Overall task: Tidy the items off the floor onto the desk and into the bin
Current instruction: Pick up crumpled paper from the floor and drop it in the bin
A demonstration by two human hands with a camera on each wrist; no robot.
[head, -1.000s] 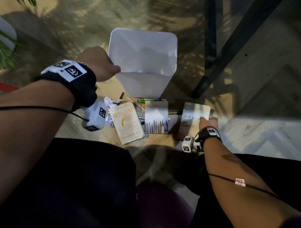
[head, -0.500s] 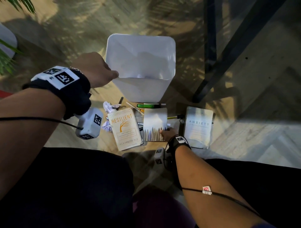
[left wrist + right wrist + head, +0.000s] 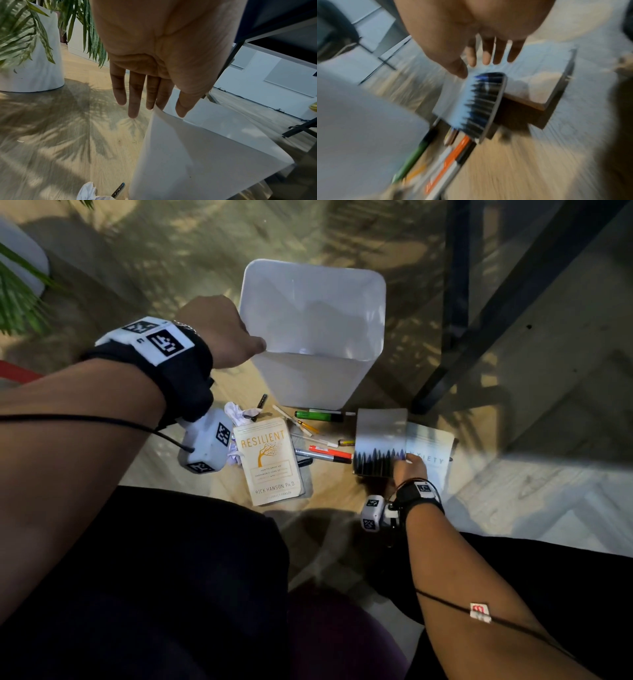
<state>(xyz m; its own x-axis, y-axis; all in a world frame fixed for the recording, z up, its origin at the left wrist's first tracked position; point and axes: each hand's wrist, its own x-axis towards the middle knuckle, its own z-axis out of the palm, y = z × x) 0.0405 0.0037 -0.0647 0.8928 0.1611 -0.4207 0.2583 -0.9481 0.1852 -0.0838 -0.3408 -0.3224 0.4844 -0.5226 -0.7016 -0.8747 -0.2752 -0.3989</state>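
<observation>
Wood floor [image 3: 191, 248] with leaf shadows, black desk leg [image 3: 507, 313] on the far right, potted plant [image 3: 29, 40] in a white pot off to the left. White bin [image 3: 311, 333] stands in the middle, beyond the clutter. My left hand [image 3: 219, 332] is at the bin's near-left rim; in the left wrist view the fingers [image 3: 133, 97] are nearly straight and hang outside the wall while the thumb sits inside, so the rim is lightly pinched between them. My right hand [image 3: 409, 470] holds the small book with the dark tree-line cover [image 3: 380, 445], thumb on the cover and fingers behind it. That book is lifted and tilted, overlapping the left part of the pale "Anxiety" book [image 3: 433, 453], which lies flat on the floor to the right; the right wrist view is blurred.

Left of those, the "Resilient" book [image 3: 270, 462] lies flat on the floor, near me. Between it and the held book lie pens: a red marker [image 3: 330, 453], a grey pen [image 3: 310, 454] touching it, a green marker [image 3: 318, 415] just beside the bin's base, and a few thin pencils [image 3: 298, 422]. Crumpled white paper [image 3: 236, 412] sits at the far-left corner of the "Resilient" book, with a small dark pen [image 3: 262, 402] just beside it. All of it is on the floor.
</observation>
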